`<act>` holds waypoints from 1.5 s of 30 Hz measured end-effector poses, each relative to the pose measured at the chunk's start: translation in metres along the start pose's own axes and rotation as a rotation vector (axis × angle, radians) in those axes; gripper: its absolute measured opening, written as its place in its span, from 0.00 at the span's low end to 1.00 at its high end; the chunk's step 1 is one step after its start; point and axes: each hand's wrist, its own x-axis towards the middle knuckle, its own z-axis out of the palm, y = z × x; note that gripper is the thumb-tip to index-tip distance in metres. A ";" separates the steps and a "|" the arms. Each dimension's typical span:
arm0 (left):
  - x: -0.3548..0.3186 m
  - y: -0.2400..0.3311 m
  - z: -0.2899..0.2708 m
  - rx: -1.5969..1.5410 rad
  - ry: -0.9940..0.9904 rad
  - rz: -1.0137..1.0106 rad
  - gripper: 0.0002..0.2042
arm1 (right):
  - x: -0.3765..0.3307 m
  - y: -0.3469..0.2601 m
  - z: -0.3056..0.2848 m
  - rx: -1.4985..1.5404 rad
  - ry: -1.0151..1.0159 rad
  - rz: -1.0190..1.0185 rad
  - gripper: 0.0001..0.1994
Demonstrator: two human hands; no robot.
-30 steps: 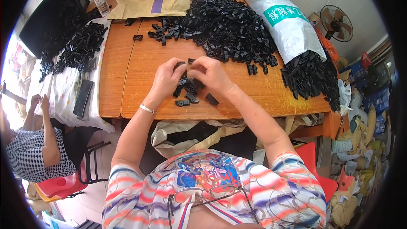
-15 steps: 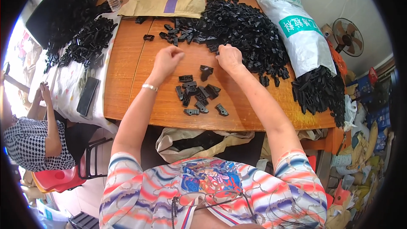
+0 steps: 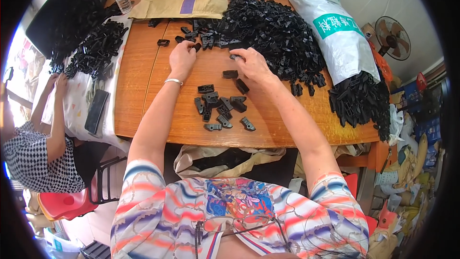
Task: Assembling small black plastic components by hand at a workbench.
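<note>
Nearest, low in the middle of the frame, a small cluster of black plastic parts [image 3: 220,108] lies on the wooden table [image 3: 143,96] — just below both hands and apart from them. Above it, the left hand [image 3: 182,59] rests knuckles-up with fingers curled, its fingertips touching a loose black piece [image 3: 197,46]. The right hand [image 3: 252,64] lies just right of centre, fingertips pinched on a small black part [image 3: 235,57] at the edge of the big heap of black parts [image 3: 268,24] — which fills the upper centre.
</note>
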 end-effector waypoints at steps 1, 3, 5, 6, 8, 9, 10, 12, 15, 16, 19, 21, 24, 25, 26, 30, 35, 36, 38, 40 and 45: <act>-0.002 -0.002 -0.005 -0.164 -0.035 -0.042 0.15 | -0.002 -0.002 0.000 0.002 0.004 0.000 0.12; -0.013 -0.002 -0.009 -0.661 -0.146 -0.162 0.12 | -0.006 -0.009 0.004 0.189 0.166 -0.197 0.10; -0.037 0.020 -0.020 -0.980 -0.266 -0.322 0.11 | -0.015 -0.034 -0.006 0.379 0.056 -0.047 0.10; -0.044 0.026 -0.028 -1.030 -0.324 -0.349 0.11 | -0.019 -0.046 -0.008 0.565 -0.058 0.101 0.10; -0.054 0.032 -0.038 -1.104 -0.425 -0.375 0.12 | -0.022 -0.060 -0.006 0.650 -0.019 0.043 0.09; -0.059 0.034 -0.042 -1.106 -0.419 -0.372 0.12 | -0.025 -0.066 -0.007 0.639 -0.022 0.020 0.09; -0.063 0.039 -0.048 -1.178 -0.472 -0.349 0.12 | -0.027 -0.072 -0.009 0.627 -0.024 -0.002 0.09; -0.070 0.039 -0.054 -1.269 -0.580 -0.268 0.16 | -0.032 -0.077 -0.011 0.571 -0.006 -0.029 0.08; -0.081 0.045 -0.062 -1.133 -0.522 -0.139 0.19 | -0.038 -0.081 -0.013 0.560 0.008 -0.015 0.08; -0.084 0.048 -0.064 -1.091 -0.498 -0.139 0.19 | -0.042 -0.083 -0.015 0.562 -0.034 -0.012 0.08; -0.091 0.051 -0.066 -1.049 -0.452 -0.078 0.18 | -0.044 -0.082 -0.012 0.429 0.025 -0.174 0.09; -0.092 0.054 -0.068 -1.041 -0.460 -0.066 0.17 | -0.046 -0.078 -0.011 0.288 0.129 -0.331 0.10; -0.094 0.051 -0.068 -1.036 -0.459 -0.049 0.16 | -0.050 -0.089 -0.016 0.233 0.171 -0.259 0.12; -0.095 0.053 -0.068 -1.042 -0.459 -0.034 0.17 | -0.052 -0.092 -0.018 0.237 0.189 -0.296 0.12; -0.095 0.055 -0.069 -1.042 -0.461 -0.033 0.17 | -0.053 -0.093 -0.019 0.241 0.208 -0.333 0.13; -0.095 0.055 -0.070 -1.031 -0.501 -0.023 0.18 | -0.054 -0.092 -0.017 0.186 0.214 -0.322 0.12; -0.101 0.061 -0.078 -1.053 -0.584 -0.042 0.18 | -0.061 -0.083 -0.016 0.098 0.230 -0.369 0.13; -0.103 0.062 -0.080 -1.100 -0.608 -0.103 0.18 | -0.063 -0.081 -0.014 0.096 0.233 -0.362 0.13; -0.105 0.058 -0.078 -1.096 -0.603 -0.155 0.16 | -0.067 -0.080 -0.008 0.122 0.187 -0.345 0.13; -0.109 0.055 -0.073 -1.047 -0.594 -0.086 0.15 | -0.072 -0.079 0.001 0.122 0.157 -0.325 0.14; -0.128 0.051 -0.066 -0.915 -0.570 -0.013 0.12 | -0.089 -0.081 0.009 0.386 -0.028 -0.042 0.16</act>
